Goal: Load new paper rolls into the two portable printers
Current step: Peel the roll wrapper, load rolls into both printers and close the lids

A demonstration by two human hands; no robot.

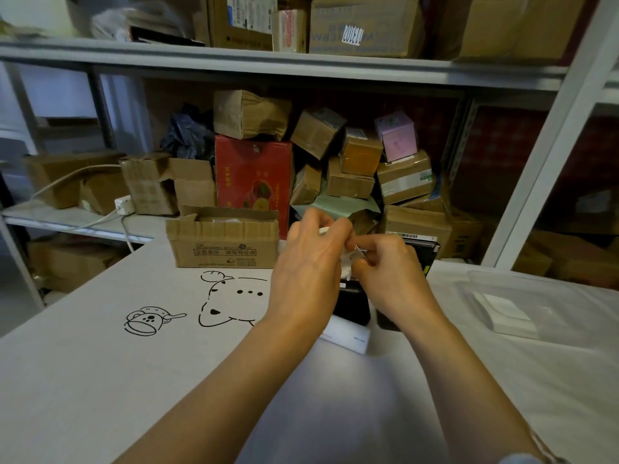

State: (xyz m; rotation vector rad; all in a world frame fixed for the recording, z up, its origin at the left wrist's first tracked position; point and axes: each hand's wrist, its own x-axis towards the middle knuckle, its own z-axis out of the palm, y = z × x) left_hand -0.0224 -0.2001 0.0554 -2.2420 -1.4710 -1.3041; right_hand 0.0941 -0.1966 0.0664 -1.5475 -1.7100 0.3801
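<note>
My left hand (308,262) grips a white paper roll (345,262), mostly hidden behind its fingers. My right hand (388,266) pinches the loose end of that roll between thumb and forefinger. Both hands hover above the table's middle. Under them stands a black portable printer (351,304), partly covered by my wrists. A second black device (422,254) sits just behind my right hand. A white box-like item (348,336) lies on the table in front of the black printer.
An open cardboard box (222,241) stands at the table's (100,380) far edge. A clear plastic tray (536,306) holding white paper pieces lies at the right. Metal shelves (268,65) stacked with cartons fill the background, with a cable and plug (123,205) at left.
</note>
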